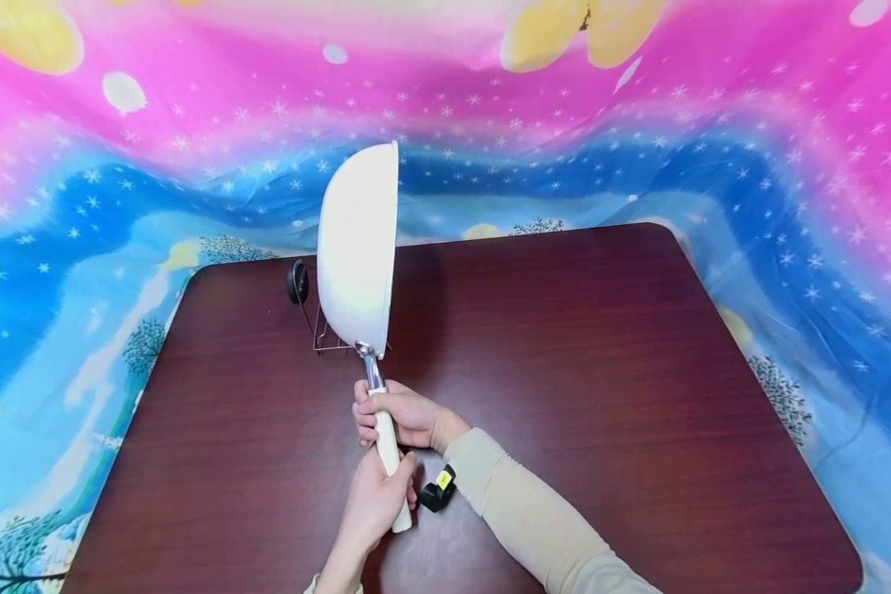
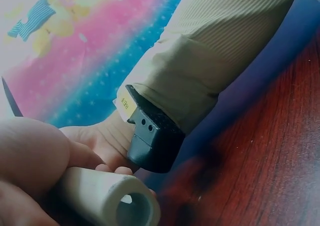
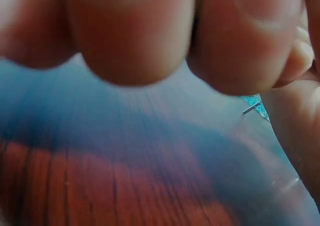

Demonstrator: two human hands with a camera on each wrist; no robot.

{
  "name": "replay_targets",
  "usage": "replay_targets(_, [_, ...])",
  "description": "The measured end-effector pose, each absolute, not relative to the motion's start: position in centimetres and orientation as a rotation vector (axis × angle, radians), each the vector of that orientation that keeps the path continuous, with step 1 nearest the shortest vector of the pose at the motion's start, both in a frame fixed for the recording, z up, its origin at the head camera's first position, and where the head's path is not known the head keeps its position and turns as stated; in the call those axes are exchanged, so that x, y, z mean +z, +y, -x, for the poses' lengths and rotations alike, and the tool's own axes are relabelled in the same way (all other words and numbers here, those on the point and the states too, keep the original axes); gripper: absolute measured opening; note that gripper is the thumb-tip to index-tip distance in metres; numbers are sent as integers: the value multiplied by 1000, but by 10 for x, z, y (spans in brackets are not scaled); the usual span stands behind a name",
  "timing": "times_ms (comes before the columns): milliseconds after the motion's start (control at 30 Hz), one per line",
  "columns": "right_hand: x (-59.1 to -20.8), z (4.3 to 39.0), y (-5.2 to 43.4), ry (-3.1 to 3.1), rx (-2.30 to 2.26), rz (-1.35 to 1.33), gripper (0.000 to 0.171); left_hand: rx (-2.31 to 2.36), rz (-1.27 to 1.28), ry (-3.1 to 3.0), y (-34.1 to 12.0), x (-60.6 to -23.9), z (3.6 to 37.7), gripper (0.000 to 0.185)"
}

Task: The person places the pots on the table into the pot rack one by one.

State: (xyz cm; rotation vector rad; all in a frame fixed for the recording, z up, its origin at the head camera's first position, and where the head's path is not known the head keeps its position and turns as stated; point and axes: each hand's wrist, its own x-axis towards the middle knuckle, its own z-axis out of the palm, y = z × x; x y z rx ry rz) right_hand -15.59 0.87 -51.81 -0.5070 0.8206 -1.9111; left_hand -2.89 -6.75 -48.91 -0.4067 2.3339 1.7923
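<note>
A deep white frying pan (image 1: 356, 247) is held up on its side above the table, its rounded outside facing left and its rim upright. My right hand (image 1: 412, 417) grips the upper part of its cream handle (image 1: 388, 437), just below the metal neck. Lower down, near the handle's end, my left hand (image 1: 374, 495) holds on. In the left wrist view the hollow end of the handle (image 2: 95, 191) pokes out beside my left hand (image 2: 30, 161), with the right hand beyond. Blurred fingers (image 3: 135, 36) of my right hand fill the top of the right wrist view.
Behind the pan, a thin wire rack (image 1: 329, 346) stands partly hidden on the dark red-brown table (image 1: 601, 371). A black round disc (image 1: 297, 282) is beside it. A black wrist camera (image 1: 438, 488) sits at my right wrist. Patterned cloth (image 1: 460, 107) hangs around the table.
</note>
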Motion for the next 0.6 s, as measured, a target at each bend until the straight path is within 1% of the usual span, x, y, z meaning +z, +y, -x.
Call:
replay_targets(233, [-518,157,11,830,-1935,508,16,1850,395,2325,-64,-491,29,21])
replay_targets(600, [-517,159,14,857,-1963,469,14,1865,403,2312,-58,-495,35,24])
